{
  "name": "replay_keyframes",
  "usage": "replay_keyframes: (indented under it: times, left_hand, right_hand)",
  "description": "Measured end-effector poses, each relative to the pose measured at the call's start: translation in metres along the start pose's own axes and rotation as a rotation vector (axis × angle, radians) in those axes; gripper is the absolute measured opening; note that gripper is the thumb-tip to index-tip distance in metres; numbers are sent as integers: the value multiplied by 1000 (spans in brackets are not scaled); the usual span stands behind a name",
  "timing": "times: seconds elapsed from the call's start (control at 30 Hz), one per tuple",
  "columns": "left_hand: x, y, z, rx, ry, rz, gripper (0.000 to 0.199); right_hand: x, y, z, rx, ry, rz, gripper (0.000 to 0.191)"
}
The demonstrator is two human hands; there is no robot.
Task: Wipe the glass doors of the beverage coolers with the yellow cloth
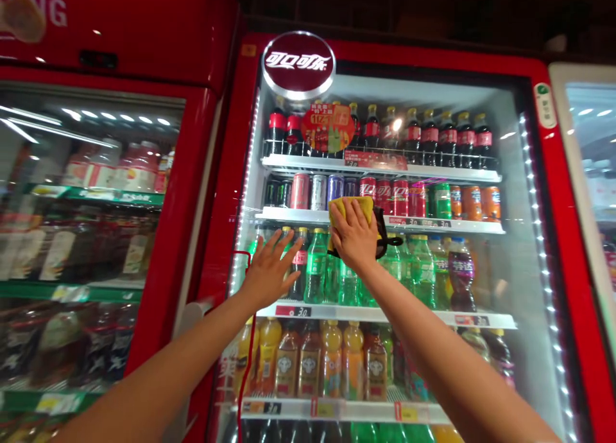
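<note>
My right hand (355, 232) lies over a yellow cloth (359, 205) with a dark edge and a black loop, pressed flat against the glass door of a lit red drinks fridge (394, 48). The cloth is in front of the can shelf and the green bottles. To its left, my left hand (272, 266) has its fingers spread against or close to the glass, with nothing in it. Behind the glass stand cola bottles (447, 135), cans (399, 198), green bottles (315, 266) and juice bottles (332, 359).
A round lit sign (299, 65) and a red sticker (328, 128) are on the upper left of the door. Another red fridge (192, 173) stands at the left, a white-framed one (570, 147) at the right. A thin red line (249, 359) runs down the door's left side.
</note>
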State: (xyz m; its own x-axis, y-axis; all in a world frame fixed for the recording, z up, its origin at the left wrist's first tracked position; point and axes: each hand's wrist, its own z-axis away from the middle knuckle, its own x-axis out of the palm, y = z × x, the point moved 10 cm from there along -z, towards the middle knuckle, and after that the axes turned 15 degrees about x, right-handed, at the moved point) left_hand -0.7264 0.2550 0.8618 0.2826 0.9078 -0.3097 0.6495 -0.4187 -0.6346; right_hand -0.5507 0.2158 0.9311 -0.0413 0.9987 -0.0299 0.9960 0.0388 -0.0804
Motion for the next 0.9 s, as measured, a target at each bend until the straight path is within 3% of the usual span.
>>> replay_keyframes:
  times: [0.13, 0.23, 0.37, 0.47, 0.57, 0.63, 0.73, 0.8, 0.9]
  left_hand:
    - [1, 0, 2, 7, -10, -3, 67]
    - [2, 0, 4, 17, -29, -27, 70]
    - [-1, 1, 5, 26, -46, -56, 70]
    - [-2, 2, 5, 23, -71, -47, 70]
    - [-5, 3, 8, 25, -103, -26, 74]
    - [-6, 1, 12, 32, -122, -24, 77]
    - [-7, -4, 19, 41, -137, -31, 80]
    - [-8, -9, 21, 46, -135, -32, 80]
    - [-10, -13, 22, 66, -130, -27, 80]
  right_hand:
    - [0, -22, 34, -328, -143, -17, 48]
    - [-12, -2, 53, -549, -196, -64, 45]
    - [-17, 19, 24, -477, -125, -109, 43]
    - [-9, 0, -5, -291, -56, -149, 45]
    - [2, -30, -7, -145, -39, -186, 49]
    - [8, -50, 10, -180, -77, -194, 50]
    - [7, -60, 48, -398, -149, -198, 48]
    - [1, -48, 65, -502, -169, -196, 46]
    - [-7, -21, 60, -498, -153, -179, 44]
